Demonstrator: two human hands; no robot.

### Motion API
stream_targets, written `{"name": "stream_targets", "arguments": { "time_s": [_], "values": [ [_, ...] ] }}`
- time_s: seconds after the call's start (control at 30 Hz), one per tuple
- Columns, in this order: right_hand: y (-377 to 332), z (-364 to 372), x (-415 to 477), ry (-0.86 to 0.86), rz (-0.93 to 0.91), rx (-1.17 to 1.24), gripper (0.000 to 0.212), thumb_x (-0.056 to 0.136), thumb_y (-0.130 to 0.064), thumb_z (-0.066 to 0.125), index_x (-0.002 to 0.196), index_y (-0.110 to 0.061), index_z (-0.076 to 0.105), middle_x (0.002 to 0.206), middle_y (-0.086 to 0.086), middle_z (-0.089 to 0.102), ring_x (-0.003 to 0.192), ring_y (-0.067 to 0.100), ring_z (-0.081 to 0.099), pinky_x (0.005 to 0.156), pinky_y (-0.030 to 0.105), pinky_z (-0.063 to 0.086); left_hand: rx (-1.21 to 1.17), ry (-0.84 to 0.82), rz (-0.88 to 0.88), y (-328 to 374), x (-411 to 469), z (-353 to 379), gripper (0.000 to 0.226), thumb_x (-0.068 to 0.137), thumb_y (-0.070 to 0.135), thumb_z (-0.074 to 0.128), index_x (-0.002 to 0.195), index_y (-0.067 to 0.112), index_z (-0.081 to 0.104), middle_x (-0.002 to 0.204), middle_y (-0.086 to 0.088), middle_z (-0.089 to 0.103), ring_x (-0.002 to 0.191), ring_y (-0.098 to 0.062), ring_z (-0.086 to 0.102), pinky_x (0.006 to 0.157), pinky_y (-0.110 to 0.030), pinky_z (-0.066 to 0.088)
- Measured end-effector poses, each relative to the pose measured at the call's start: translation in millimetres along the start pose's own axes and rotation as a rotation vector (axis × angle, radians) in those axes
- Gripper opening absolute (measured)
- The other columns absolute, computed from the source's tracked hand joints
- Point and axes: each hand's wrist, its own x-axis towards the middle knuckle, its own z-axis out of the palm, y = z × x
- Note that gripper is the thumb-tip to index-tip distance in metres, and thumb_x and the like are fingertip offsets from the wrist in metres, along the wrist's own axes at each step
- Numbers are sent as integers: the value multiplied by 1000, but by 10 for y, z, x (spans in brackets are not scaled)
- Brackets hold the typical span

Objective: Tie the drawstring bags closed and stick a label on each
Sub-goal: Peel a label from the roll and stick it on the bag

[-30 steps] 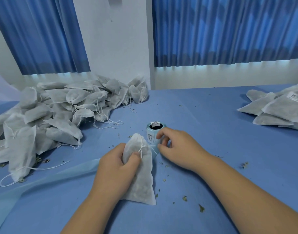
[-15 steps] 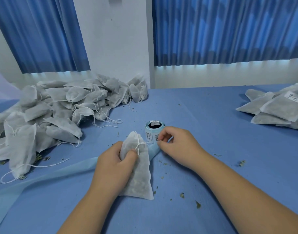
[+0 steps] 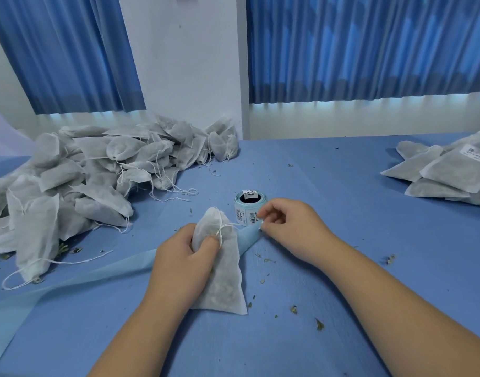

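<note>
Gripping bag (image 3: 225, 281), left hand (image 3: 179, 263); label roll (image 3: 245, 213) barcoded, unreadable.

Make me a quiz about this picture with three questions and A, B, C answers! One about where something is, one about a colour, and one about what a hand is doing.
1. Where does the roll of labels stand?
A. Inside a cardboard box
B. On the table, just beyond the right hand
C. On the floor

2. What colour are the curtains?
A. Red
B. Green
C. Blue

3. What is the left hand doing?
A. Gripping a white bag near its gathered top
B. Lying flat on the table
C. Holding scissors

Answers:
1 B: the roll stands upright on the blue table by the right hand, which pinches its pale blue backing strip.
2 C: both curtains are blue.
3 A: its fingers curl round the bag's top.
</note>
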Motion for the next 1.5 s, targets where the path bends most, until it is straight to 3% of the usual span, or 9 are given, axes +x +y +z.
{"name": "stream_targets", "arguments": {
  "time_s": [0.17, 0.3, 0.67, 0.77, 0.93, 1.07, 1.2, 1.37, 1.5],
  "values": [
    [-14, -44, -32, 50, 104, -45, 25, 82, -6, 56, 84, -30, 52, 80, -6, 66, 63, 4, 53, 55, 18, 40, 17, 13, -45, 19, 0, -26, 31, 78, 41, 57, 71, 11, 57, 56, 8, 53, 51, -3, 45, 52, -28, 35],
    [6, -123, -42, -34, 242, -125, 20, 80, -12, 62, 88, -27, 51, 93, -1, 63, 71, 13, 55, 55, 23, 38, 35, 7, -80, 55, -7, -29, 39, 70, 46, 49, 73, 8, 58, 61, 2, 55, 51, -5, 44, 53, -29, 37],
    [24, -340, -36, -93, 368, -117, 16, 82, -12, 52, 86, -21, 65, 80, -5, 61, 69, 11, 53, 55, 24, 37, 77, 21, -71, 14, 11, -14, 28, 88, 30, 60, 74, 6, 56, 61, 1, 55, 57, -14, 47, 55, -32, 38],
    [4, -396, -43, -93, 347, -90, 19, 83, -12, 51, 86, -22, 66, 74, -7, 59, 65, 12, 51, 54, 23, 37, 76, 26, -46, 10, 7, -17, 29, 88, 31, 59, 72, 7, 54, 58, 5, 52, 51, -7, 43, 53, -28, 38],
    [-128, -483, -119, -118, 194, 203, 28, 82, 0, 49, 88, -20, 68, 71, -3, 60, 59, 11, 54, 55, 24, 41, -70, -27, 107, 73, -64, -30, 27, 93, 28, 60, 67, 22, 54, 61, 19, 54, 56, 1, 47, 53, -12, 37],
    [-216, -601, -236, -329, 53, 767, 31, 70, -1, 48, 91, -12, 69, 74, 10, 59, 56, 20, 54, 48, 25, 41, -171, -128, 275, 211, -139, -35, 12, 85, 32, 57, 91, 32, 67, 96, 22, 64, 93, 4, 60, 75, -7, 40],
    [-209, -735, -342, -488, -87, 1080, 30, 64, -5, 64, 93, -12, 69, 74, 9, 61, 59, 26, 59, 52, 28, 46, -240, -211, 82, 359, -165, 118, 15, 93, 34, 61, 82, 24, 65, 72, 16, 61, 68, -4, 56, 60, -16, 42],
    [-177, -796, -439, -651, -93, 1107, 32, 68, -16, 75, 98, -8, 67, 83, 15, 67, 78, 36, 69, 63, 34, 55, -276, -355, -135, 498, -250, 414, 21, 93, 34, 58, 81, 20, 67, 67, 12, 65, 61, -3, 58, 57, -17, 46],
    [-178, -650, -451, -479, -32, 918, 18, 77, -5, 59, 94, -5, 65, 88, 21, 69, 87, 38, 69, 68, 34, 57, -342, -412, -139, 495, -332, 428, 22, 92, 35, 62, 80, 18, 70, 67, 12, 65, 61, -2, 57, 55, -15, 44]
  ]
}}
